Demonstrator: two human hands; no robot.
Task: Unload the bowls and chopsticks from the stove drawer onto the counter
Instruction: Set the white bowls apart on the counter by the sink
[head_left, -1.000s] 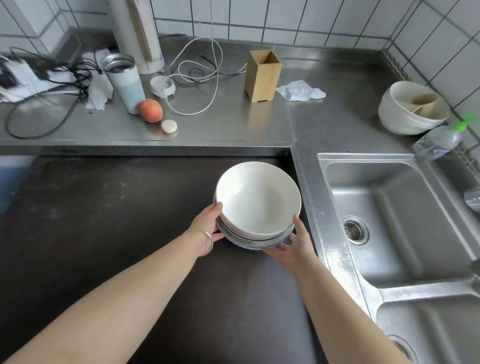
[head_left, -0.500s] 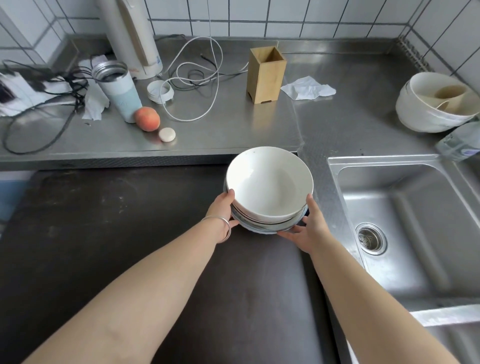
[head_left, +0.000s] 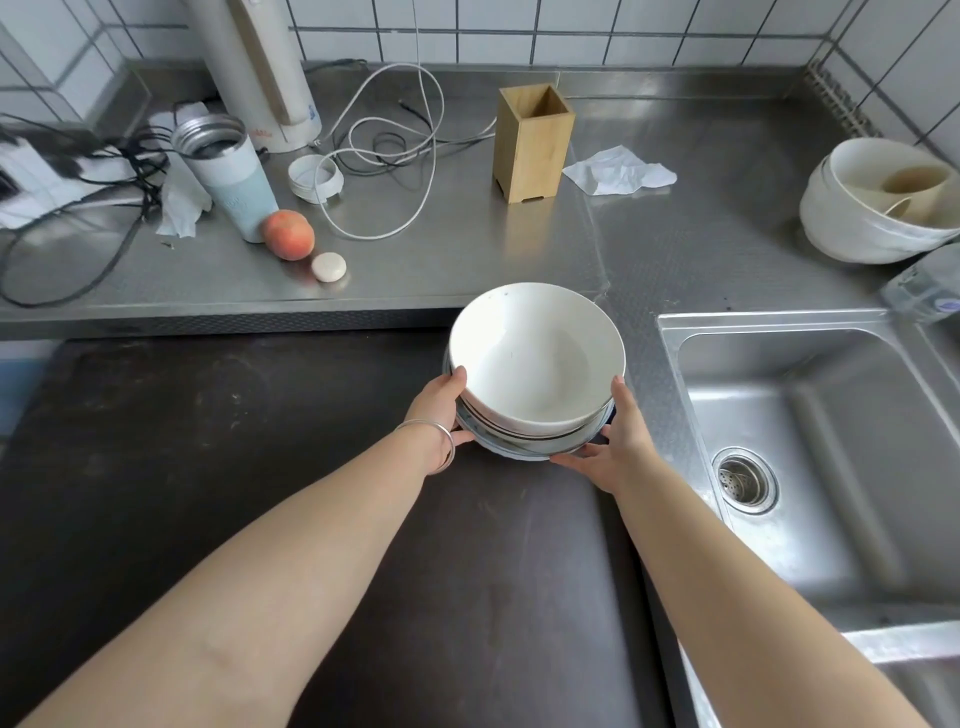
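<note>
Nearest the camera, both forearms reach forward over the dark stove top (head_left: 218, 467), which fills the lower left of the view. The left hand (head_left: 441, 410) and right hand (head_left: 613, 447) are set apart, clamped on opposite sides of a stack of bowls (head_left: 535, 364): the left at the stack's 9 o'clock with a thin bangle (head_left: 441, 441) on the wrist, the right at its 4 o'clock with the palm partly beneath the lowest rim. The stack comprises a white bowl on top, a banded one below and a wider grey rim at the bottom; the exact count cannot be told. Compared with the frames of the preceding second, the stack has travelled away from the person, toward 12 o'clock, and its far rim now overlaps the edge of the steel counter (head_left: 415, 270), where previously it sat wholly over the stove top. This is judged to be the carry phase approaching set-down; release has not occurred. Beyond, at 12 o'clock from the stack, stands an empty wooden holder (head_left: 532, 140), with crumpled paper (head_left: 618, 171) just beside it at 3 o'clock. A peach (head_left: 287, 234) and a tumbler (head_left: 228, 176) lie at 10 o'clock, among loose cables (head_left: 384, 156). The sink (head_left: 810, 426) lies at 3 o'clock, and further bowls (head_left: 878, 202) rest at 2 o'clock. No chopsticks or drawer are visible. The bare steel ahead appears adequate for placement.
</note>
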